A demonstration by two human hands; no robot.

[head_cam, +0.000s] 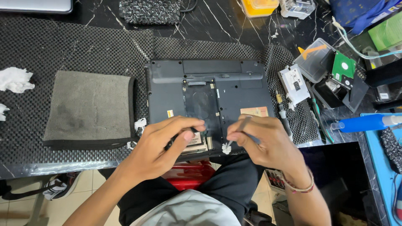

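The right hand is closed around a thin grey tool, held like a pen, with its lower tip down at a small white wad near the front edge of an upturned laptop. The left hand is curled in a pinch over the laptop's front left part, thumb and forefinger pressed together on something small and dark; what it is cannot be made out. Just under those fingers, a pale labelled part sits in an opened bay of the laptop. Both hands rest at the near edge of the laptop, close together, with the open bay between them.

The laptop lies bottom-up on a black mesh mat, which covers a dark marbled table. Just left of the laptop lies a folded grey cloth, with small white scraps between the two. Crumpled white tissue lies at the far left. To the right of the laptop are a screwdriver, a metal drive bracket, a clear plastic box, a bare hard drive with a green board and a blue bottle lying on its side.
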